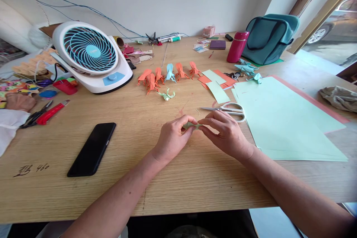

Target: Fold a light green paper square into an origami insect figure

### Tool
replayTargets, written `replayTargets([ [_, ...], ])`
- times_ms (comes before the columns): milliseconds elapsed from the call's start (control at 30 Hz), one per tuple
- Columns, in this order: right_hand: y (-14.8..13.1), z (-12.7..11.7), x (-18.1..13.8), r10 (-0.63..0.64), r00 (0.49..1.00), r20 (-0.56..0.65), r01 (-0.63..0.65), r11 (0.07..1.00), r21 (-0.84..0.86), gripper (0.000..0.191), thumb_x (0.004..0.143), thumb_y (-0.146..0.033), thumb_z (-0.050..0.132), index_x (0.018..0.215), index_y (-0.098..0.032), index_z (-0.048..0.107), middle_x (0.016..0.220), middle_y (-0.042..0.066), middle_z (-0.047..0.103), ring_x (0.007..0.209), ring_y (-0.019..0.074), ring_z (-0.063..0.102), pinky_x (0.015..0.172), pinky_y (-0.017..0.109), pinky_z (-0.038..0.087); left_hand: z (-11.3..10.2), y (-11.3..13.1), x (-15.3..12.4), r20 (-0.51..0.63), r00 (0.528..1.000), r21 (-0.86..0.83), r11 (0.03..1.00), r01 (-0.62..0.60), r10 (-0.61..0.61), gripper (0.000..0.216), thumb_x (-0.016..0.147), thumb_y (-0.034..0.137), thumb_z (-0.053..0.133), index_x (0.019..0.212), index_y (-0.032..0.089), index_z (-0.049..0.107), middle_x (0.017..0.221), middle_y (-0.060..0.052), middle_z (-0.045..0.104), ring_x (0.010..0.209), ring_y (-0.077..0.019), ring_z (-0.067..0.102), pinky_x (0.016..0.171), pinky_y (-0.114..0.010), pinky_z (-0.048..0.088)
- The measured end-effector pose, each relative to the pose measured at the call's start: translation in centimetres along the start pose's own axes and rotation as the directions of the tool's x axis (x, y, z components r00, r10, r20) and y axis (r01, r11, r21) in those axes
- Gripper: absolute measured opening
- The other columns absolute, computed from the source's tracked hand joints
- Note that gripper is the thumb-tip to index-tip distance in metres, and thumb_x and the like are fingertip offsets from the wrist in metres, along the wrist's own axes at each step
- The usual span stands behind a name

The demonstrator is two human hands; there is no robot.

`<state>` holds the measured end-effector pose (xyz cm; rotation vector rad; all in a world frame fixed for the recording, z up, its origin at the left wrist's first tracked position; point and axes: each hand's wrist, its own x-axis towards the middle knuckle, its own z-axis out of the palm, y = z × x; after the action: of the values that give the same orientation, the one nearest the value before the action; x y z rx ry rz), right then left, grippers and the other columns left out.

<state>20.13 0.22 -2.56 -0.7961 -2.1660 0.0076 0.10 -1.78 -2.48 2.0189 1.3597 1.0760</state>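
Over the near part of the wooden table, two bare hands are working at a small, pale green paper piece: the left hand is pinching it between thumb and fingers, and the right hand is nipping its right end. Because the fingers are covering most of the paper, a clean fold is probably depending on the left anchoring steadily while the right is aligning edges first, then pressing lightly and evenly. Well to the left, a black smartphone is lying flat; just beyond the right hand, white-handled scissors are pointing leftward, best kept clear of the knuckles. Farther off, orange folded-paper figures are standing, and a white desk fan is sitting at left.
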Motion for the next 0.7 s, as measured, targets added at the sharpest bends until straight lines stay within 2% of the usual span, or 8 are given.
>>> replayTargets([
  [200, -0.15, -0.17, 0.14, -0.096, 0.994, 0.048, 0.102, 0.986, -0.133, 0.009, 0.095, -0.018, 0.061, 0.096, -0.016, 0.070, 0.081, 0.005, 0.065, 0.074, 0.0168, 0.055, 0.071, 0.032, 0.044, -0.02, 0.05, -0.01, 0.013, 1.000, 0.065, 0.998, -0.003, 0.002, 0.011, 0.089, 0.016, 0.066, 0.095, 0.025, 0.067, 0.087, 0.003, 0.074, 0.071, -0.0130, 0.069, 0.063, -0.020, 0.049],
  [400, -0.35, -0.29, 0.22, -0.179, 0.979, 0.099, 0.201, 0.933, -0.300, 0.015, 0.095, -0.015, 0.059, 0.084, -0.018, 0.069, 0.073, 0.002, 0.062, 0.067, 0.0153, 0.048, 0.067, 0.031, 0.037, -0.06, 0.14, -0.01, 0.032, 0.999, 0.121, 0.992, -0.017, 0.013, 0.013, 0.089, 0.015, 0.067, 0.095, 0.025, 0.065, 0.090, 0.004, 0.075, 0.076, -0.0138, 0.072, 0.064, -0.020, 0.049],
  [533, -0.33, -0.30, 0.18, -0.218, 0.970, 0.109, 0.242, 0.913, -0.327, 0.015, 0.095, -0.015, 0.059, 0.082, -0.017, 0.067, 0.076, 0.003, 0.064, 0.069, 0.0152, 0.050, 0.068, 0.032, 0.035, -0.06, 0.26, -0.04, 0.044, 0.999, 0.151, 0.988, -0.032, 0.026, 0.014, 0.089, 0.013, 0.067, 0.096, 0.025, 0.065, 0.092, 0.005, 0.076, 0.077, -0.0142, 0.072, 0.066, -0.022, 0.050],
  [700, -0.43, -0.37, 0.20, -0.206, 0.967, 0.151, 0.247, 0.903, -0.351, 0.019, 0.097, -0.014, 0.054, 0.084, -0.020, 0.067, 0.077, 0.002, 0.064, 0.069, 0.0156, 0.051, 0.068, 0.034, 0.034, 0.02, 0.25, -0.07, 0.059, 0.997, 0.156, 0.986, -0.050, 0.041, 0.016, 0.088, 0.011, 0.065, 0.096, 0.025, 0.064, 0.095, 0.004, 0.076, 0.079, -0.0153, 0.072, 0.068, -0.024, 0.049],
])
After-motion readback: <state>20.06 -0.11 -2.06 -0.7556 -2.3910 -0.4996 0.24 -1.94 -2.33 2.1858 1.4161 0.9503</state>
